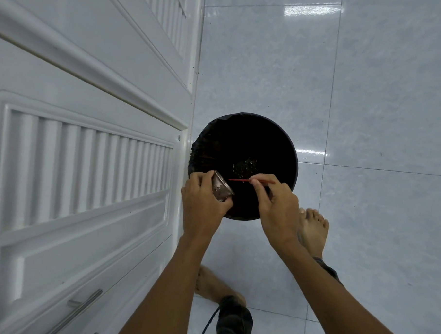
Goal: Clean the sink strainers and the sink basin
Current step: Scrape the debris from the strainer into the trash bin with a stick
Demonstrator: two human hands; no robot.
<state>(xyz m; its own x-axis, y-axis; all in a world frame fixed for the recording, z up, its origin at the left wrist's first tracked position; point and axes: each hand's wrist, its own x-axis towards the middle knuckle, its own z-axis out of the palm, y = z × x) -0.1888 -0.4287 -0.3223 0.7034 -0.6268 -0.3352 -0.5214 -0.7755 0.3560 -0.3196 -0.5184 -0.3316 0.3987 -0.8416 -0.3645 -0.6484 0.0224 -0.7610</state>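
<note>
Tech 1: Left forearm (pixel 166 290) and right forearm (pixel 317 276) enter the head view from its near edge and meet above the near rim of the bin (pixel 293 148). State each grip.

Tech 2: Left hand (pixel 203 200): fingers and thumb curled round the sink strainer (pixel 221 188), a small metal cup. It is held on its side, over the bin's near-left rim. Right hand (pixel 276 202): fingertips pinching a thin red stick (pixel 240 180), above the bin's near-right part.

Tech 1: Which relation governs the coming move?

Tech 2: The stick's long axis. It runs level across the bin mouth, with its free tip pointing left at the strainer. The tip is just beside the strainer's rim; contact cannot be confirmed. The right hand does the working and the left hand only steadies, so the likely step is to pick residue out of the mesh.

Tech 1: Where would loosened residue fall?

Tech 2: Into the bin. Dark debris (pixel 244 165) already lies on its black liner, beyond the stick.

Tech 1: Surroundings?

Tech 2: A white louvred cabinet door (pixel 87 160) stands left of the bin. Pale floor tiles (pixel 362 85) lie right of it and beyond it. Two bare feet (pixel 314 228) stand on the near side. No sink basin is in view.
</note>
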